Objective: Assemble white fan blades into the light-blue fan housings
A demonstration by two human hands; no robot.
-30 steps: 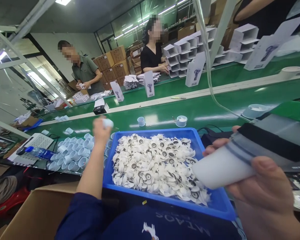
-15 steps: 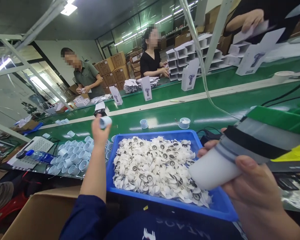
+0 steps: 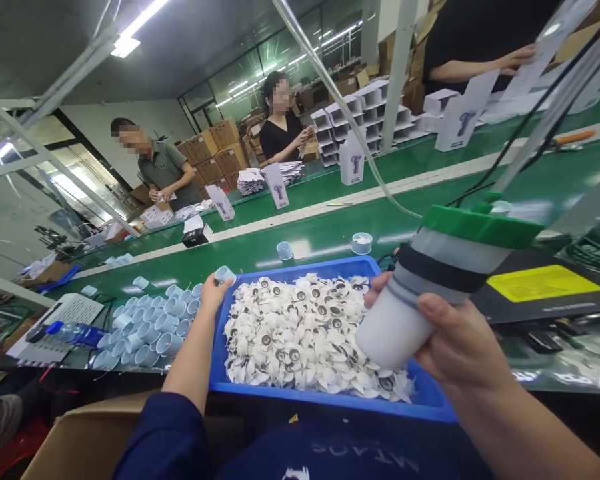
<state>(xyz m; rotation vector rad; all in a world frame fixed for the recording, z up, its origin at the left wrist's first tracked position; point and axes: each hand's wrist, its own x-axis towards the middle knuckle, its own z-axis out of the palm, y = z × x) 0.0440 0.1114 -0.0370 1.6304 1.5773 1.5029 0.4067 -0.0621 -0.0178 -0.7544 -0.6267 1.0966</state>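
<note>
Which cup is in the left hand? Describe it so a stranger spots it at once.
Find the blue tray of white blades. By its far left corner is the left hand, holding a pale-blue cup. Unlike the piled cups to the left, this one is gripped in a hand.

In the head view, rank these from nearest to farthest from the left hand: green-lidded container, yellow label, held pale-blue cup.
1. Pale-blue cup: held in the left hand.
2. Green-lidded container: right side, in the right hand.
3. Yellow label: far right, beyond the container.
</note>
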